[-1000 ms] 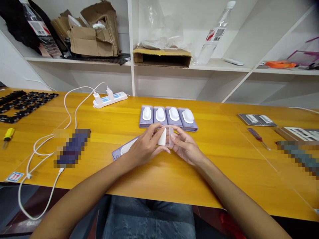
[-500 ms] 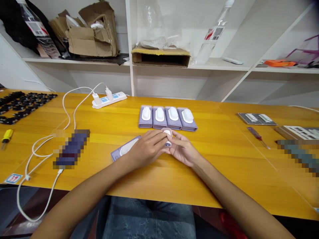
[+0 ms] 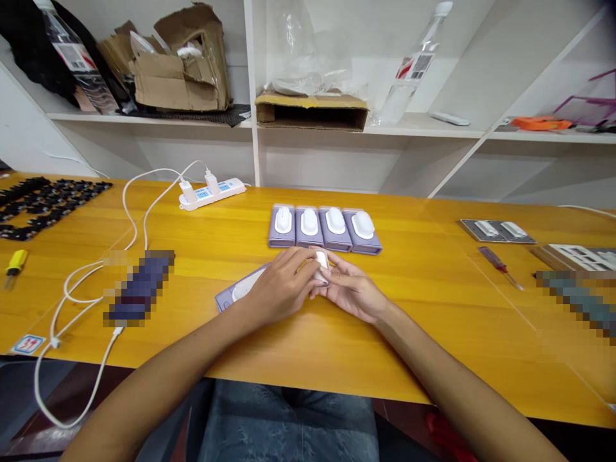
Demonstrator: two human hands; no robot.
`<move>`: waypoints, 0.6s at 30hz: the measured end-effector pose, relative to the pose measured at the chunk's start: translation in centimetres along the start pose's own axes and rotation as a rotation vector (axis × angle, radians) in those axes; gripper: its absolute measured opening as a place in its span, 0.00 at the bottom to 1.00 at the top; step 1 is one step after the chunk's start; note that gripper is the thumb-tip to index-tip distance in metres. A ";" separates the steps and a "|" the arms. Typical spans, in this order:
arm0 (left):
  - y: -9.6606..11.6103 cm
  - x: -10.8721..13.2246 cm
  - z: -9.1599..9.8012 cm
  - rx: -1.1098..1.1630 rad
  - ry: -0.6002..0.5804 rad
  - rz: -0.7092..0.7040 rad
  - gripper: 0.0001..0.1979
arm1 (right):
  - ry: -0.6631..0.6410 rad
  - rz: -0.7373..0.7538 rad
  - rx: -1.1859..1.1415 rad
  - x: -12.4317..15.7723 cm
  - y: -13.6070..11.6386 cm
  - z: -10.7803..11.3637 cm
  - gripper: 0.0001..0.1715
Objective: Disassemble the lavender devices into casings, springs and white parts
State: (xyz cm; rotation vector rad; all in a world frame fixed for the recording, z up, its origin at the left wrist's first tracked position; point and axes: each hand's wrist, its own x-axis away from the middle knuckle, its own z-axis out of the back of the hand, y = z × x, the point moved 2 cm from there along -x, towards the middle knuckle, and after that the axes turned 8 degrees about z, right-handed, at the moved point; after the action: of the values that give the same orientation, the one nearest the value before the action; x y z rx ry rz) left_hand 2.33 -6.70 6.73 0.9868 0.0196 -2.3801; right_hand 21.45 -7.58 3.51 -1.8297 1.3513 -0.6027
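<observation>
Both my hands meet over the middle of the table around a small white rounded piece (image 3: 321, 262), whose kind I cannot make out. My left hand (image 3: 283, 279) has its fingers bent over the piece's left side. From the right, my right hand (image 3: 353, 289) grips it with the thumb on the near face and the fingers behind. Partly under my left wrist lies a purple box (image 3: 225, 301) with a white oval part (image 3: 245, 287) on top. Just beyond my fingers stands a row of several purple boxes (image 3: 308, 237), each bearing a white oval piece (image 3: 335, 221).
A white power strip (image 3: 214, 194) and charging cables lie back left, beside a blurred phone (image 3: 139, 285). Black parts (image 3: 43, 202) and a yellow-handled tool (image 3: 17, 261) are far left. On the right are a screwdriver (image 3: 498, 265) and a grey panel (image 3: 495, 231). Shelves (image 3: 312, 160) rise behind.
The white piece has turned between my fingers, so its clear rim and purple end no longer show. My hands have stayed in nearly the same place.
</observation>
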 end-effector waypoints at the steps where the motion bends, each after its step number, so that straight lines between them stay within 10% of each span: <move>1: 0.1 0.0 0.0 -0.008 -0.001 0.000 0.09 | -0.003 0.006 0.010 0.0 0.0 0.1 0.30; 13: -0.2 0.1 -0.1 -0.110 -0.068 -0.020 0.08 | -0.130 -0.060 0.119 0.0 -0.4 0.8 0.39; 18: -0.3 0.0 0.2 -0.178 -0.076 -0.060 0.10 | 0.004 0.035 0.238 -0.5 -0.9 1.5 0.40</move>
State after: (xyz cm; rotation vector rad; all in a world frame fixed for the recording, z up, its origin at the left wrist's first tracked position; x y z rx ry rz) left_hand 2.07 -6.50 6.82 0.8219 0.2314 -2.4205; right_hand 22.89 -6.58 3.36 -1.6109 1.2538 -0.7166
